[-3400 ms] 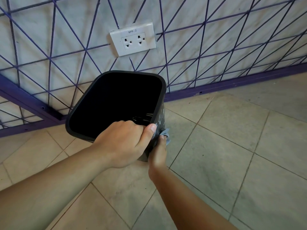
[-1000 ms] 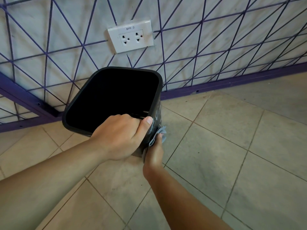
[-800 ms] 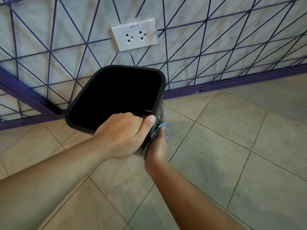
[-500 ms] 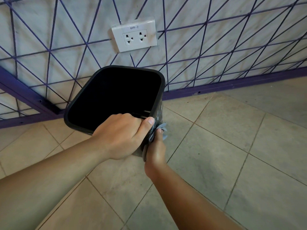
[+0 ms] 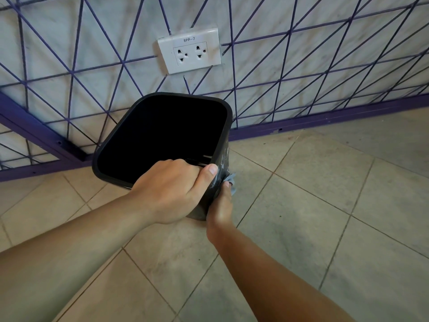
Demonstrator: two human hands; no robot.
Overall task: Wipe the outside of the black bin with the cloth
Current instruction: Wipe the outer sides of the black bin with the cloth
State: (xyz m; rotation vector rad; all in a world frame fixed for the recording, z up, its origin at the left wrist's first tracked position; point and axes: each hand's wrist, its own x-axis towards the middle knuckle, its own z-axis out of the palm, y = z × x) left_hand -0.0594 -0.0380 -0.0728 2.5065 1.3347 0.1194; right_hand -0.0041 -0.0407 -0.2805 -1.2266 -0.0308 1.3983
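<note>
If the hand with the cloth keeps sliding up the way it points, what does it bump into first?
Probably the bin's rim. The right hand presses the cloth on the bin's side, pointing up towards it; depth is unclear.

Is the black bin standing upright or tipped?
Tipped. The black bin leans with its opening facing the camera, held at the near rim by the left hand; whether its base touches the floor cannot be told.

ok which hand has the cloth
The right hand has the grey cloth, pressing it against the black bin's outer side. The left hand holds no cloth; it grips the bin's rim.
</note>
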